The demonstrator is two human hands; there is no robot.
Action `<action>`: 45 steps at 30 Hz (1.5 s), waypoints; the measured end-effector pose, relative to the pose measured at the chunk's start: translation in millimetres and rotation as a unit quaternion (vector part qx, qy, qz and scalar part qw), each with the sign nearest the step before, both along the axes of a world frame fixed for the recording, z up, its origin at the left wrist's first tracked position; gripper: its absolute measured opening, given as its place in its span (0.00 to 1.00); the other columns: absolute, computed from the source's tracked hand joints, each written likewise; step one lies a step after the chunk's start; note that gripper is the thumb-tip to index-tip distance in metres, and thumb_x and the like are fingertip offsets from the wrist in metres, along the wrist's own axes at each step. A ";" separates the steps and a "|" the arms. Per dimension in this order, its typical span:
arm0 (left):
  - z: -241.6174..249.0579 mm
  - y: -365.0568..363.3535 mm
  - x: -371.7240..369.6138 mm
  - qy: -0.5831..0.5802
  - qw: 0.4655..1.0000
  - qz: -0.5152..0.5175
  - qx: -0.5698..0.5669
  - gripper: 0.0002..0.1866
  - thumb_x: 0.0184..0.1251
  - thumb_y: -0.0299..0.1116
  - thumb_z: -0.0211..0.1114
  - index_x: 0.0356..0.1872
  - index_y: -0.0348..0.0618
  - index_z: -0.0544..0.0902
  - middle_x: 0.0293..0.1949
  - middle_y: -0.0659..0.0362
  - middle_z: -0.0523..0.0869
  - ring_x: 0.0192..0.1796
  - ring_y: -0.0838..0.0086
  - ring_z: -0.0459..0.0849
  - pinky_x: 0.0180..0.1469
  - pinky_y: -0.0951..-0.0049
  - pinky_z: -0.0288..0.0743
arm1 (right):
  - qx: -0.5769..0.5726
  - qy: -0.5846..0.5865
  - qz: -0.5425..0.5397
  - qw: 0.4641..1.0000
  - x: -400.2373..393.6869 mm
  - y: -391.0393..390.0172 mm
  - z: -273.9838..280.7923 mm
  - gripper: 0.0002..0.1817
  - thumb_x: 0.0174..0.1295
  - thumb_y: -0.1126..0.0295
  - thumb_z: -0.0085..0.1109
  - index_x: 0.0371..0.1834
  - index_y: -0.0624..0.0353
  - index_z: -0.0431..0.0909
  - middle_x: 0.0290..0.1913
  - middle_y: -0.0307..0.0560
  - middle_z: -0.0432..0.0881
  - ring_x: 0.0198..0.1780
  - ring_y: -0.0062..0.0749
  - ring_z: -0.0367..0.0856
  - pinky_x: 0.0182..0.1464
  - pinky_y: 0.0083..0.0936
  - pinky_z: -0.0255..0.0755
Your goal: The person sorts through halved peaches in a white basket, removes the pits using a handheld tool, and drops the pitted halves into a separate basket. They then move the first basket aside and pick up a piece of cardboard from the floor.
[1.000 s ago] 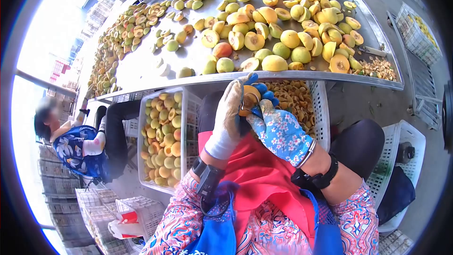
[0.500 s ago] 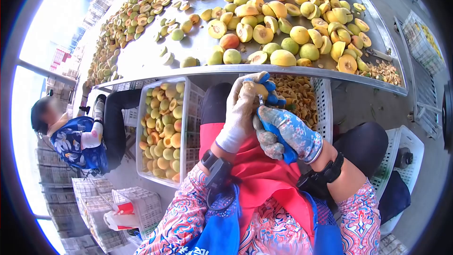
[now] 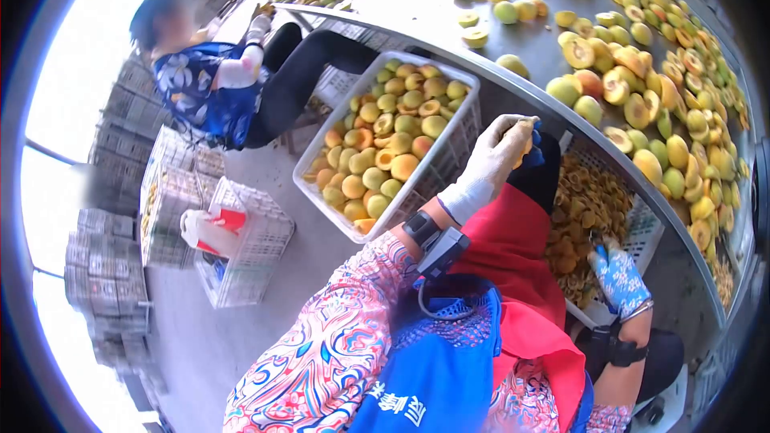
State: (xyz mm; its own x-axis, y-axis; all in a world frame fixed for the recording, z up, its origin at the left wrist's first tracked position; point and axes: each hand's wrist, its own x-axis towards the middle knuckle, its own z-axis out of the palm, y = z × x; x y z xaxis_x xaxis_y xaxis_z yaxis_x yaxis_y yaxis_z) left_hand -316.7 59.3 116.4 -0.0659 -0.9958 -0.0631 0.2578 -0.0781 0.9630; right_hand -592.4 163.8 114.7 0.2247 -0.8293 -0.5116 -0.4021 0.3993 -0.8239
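My left hand [image 3: 504, 152], in a pale glove with blue fingertips, is closed around a yellow peach [image 3: 527, 147] that its fingers mostly hide. It is held just outside the table edge, to the right of a crate of peaches [image 3: 385, 138]. My right hand [image 3: 619, 279], in a blue flowered glove, is lowered over a white basket [image 3: 646, 228] of orange-brown fruit scraps [image 3: 587, 210]. Its fingers are curled around a tool, with a small metal tip [image 3: 594, 236] showing at the front; the handle is mostly hidden.
A metal table [image 3: 417, 2] bears many cut and whole peaches [image 3: 638, 111]. To the left sits another person [image 3: 210, 84] in a blue floral top. White crates [image 3: 255, 232] stand on the floor, with more stacked behind.
My view has swung left. My hands have parted: the left still holds the peach, while the right has moved away and down with the blue-handled tool, over the scrap basket.
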 end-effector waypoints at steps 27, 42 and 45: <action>-57.3 -21.6 288.6 -0.621 0.729 0.202 -0.203 0.20 0.66 0.34 0.62 0.58 0.40 0.77 0.55 0.46 0.80 0.57 0.53 0.78 0.61 0.60 0.70 | -0.268 0.296 0.422 0.814 -0.3 -5.7 -47.6 0.14 0.67 0.62 0.47 0.43 0.61 0.78 0.37 0.63 0.79 0.40 0.53 0.81 0.42 0.44 0.75; 56.2 -121.0 -160.2 -0.670 0.558 -0.355 -0.336 0.35 0.56 0.36 0.69 0.67 0.46 0.67 0.43 0.45 0.85 0.45 0.52 0.85 0.44 0.59 0.78 | -0.136 0.216 0.242 0.936 5.2 -5.4 -23.6 0.23 0.66 0.53 0.50 0.43 0.65 0.79 0.41 0.65 0.83 0.47 0.60 0.80 0.50 0.47 0.72; 28.7 -143.7 -164.9 -0.584 0.606 -0.352 -0.410 0.30 0.54 0.36 0.69 0.62 0.45 0.74 0.45 0.45 0.85 0.45 0.53 0.85 0.47 0.62 0.78 | -0.083 0.188 0.168 0.964 4.3 -9.3 24.5 0.23 0.66 0.53 0.52 0.45 0.66 0.77 0.38 0.66 0.82 0.45 0.61 0.80 0.48 0.47 0.73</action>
